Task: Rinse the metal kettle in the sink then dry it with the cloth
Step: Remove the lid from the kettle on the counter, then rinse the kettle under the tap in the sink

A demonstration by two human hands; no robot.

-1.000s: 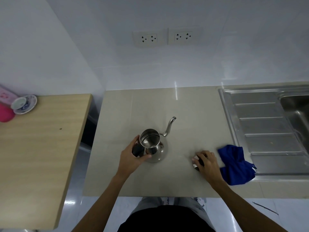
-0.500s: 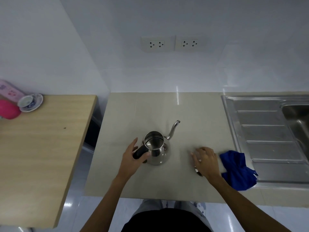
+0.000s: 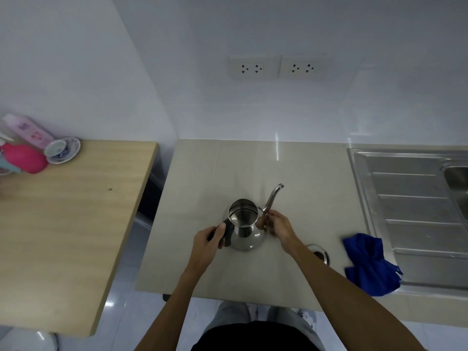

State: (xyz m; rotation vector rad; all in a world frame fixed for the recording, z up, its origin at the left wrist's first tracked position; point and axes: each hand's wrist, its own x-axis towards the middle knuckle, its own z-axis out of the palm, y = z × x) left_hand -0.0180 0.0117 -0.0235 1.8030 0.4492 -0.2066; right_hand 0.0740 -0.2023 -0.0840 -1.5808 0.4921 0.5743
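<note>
Left hand (image 3: 206, 245): closed round the kettle's dark handle, on the kettle's left side
Kettle (image 3: 247, 228): upright on the bench (image 3: 202, 178), lid off, between the two hands; its handle-to-spout axis runs from near left to far right, spout (image 3: 273, 198) aimed toward the sink side
Right hand (image 3: 278, 224): fingers curled at the spout's base, touching the body; whether it grips I cannot tell
Lid (image 3: 317, 252): on the bench, just right of the right forearm
Cloth (image 3: 369, 264): blue, crumpled over the drainboard's near edge
Sink (image 3: 455, 183): far right, well apart; the carry goes rightward
</note>
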